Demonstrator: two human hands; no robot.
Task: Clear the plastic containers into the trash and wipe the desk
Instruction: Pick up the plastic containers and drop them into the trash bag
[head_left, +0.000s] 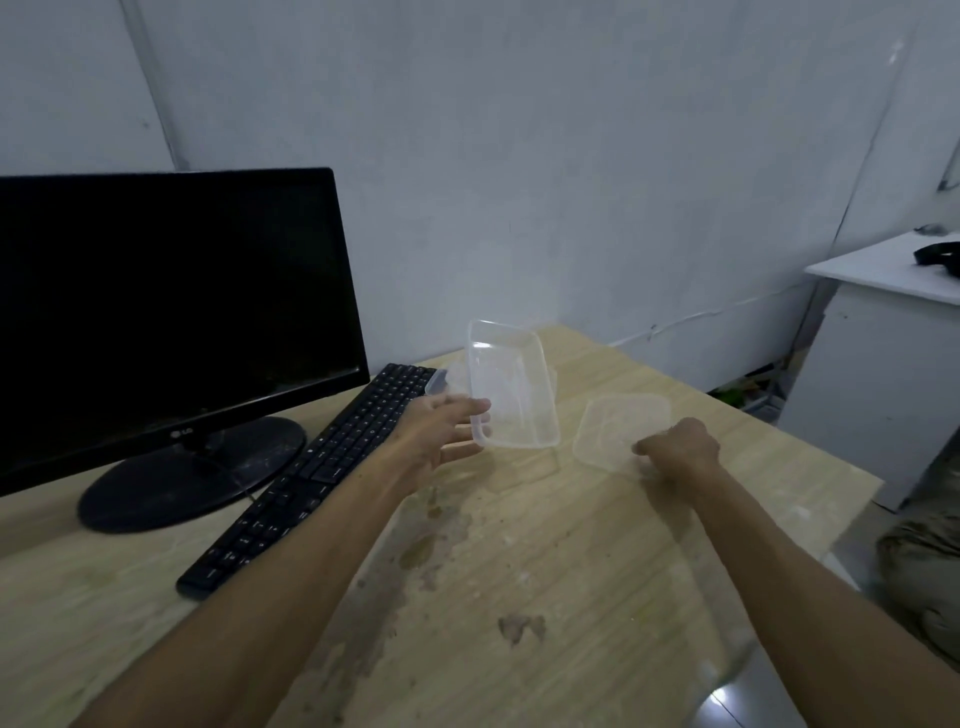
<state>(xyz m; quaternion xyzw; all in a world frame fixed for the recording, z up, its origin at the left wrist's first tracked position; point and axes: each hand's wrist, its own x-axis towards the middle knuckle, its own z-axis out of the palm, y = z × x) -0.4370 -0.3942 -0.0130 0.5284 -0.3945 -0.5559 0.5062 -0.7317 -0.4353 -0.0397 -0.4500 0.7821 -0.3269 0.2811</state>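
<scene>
My left hand (441, 431) holds a clear rectangular plastic container (514, 384) by its near corner, lifted and tilted above the wooden desk (545, 571). Behind it, partly hidden, another clear container (439, 383) rests by the keyboard. My right hand (680, 449) grips the near edge of a clear plastic lid (618, 426), tilted just above the desk. Brown dried stains (415, 551) run down the middle of the desk.
A black monitor (166, 291) stands at the left with a black keyboard (322, 467) beside it. A white cabinet (883, 364) stands past the desk's right edge, with clutter on the floor near the wall.
</scene>
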